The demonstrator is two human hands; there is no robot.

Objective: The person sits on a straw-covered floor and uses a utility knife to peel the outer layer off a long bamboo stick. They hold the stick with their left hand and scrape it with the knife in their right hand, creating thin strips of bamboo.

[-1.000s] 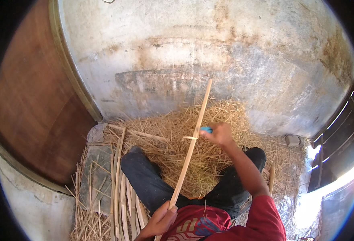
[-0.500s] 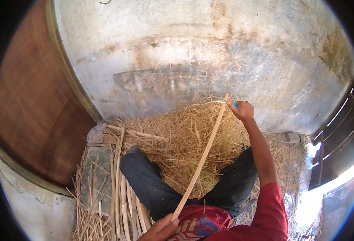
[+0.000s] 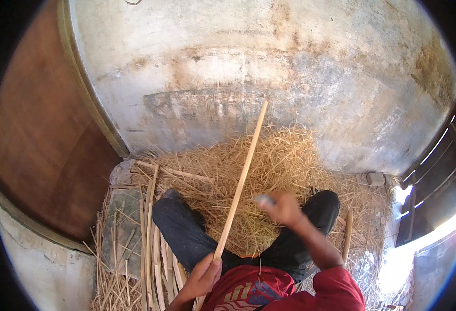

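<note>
My left hand [image 3: 203, 273] grips the near end of a long pale bamboo strip [image 3: 241, 180], close to my body. The strip slants up and away to the right, its far tip in front of the wall. My right hand [image 3: 282, 207] is blurred, just right of the strip's middle and apart from it. It is closed around a small tool with a grey-blue handle [image 3: 264, 198]; the blade cannot be made out. I sit with both legs in dark trousers [image 3: 186, 233] spread over a heap of straw-like shavings [image 3: 279, 160].
A stained concrete wall [image 3: 269, 67] rises straight ahead. A brown wooden door [image 3: 36, 140] stands at the left. Several cut bamboo strips [image 3: 153, 249] lie on the floor beside my left leg. One short stick [image 3: 347, 241] lies by my right leg. Dark bars [image 3: 435, 171] are at the right.
My right hand slid out to the strip's far tip, then came back toward my body to the strip's middle. The strip has swung slightly left. My left hand kept its grip.
</note>
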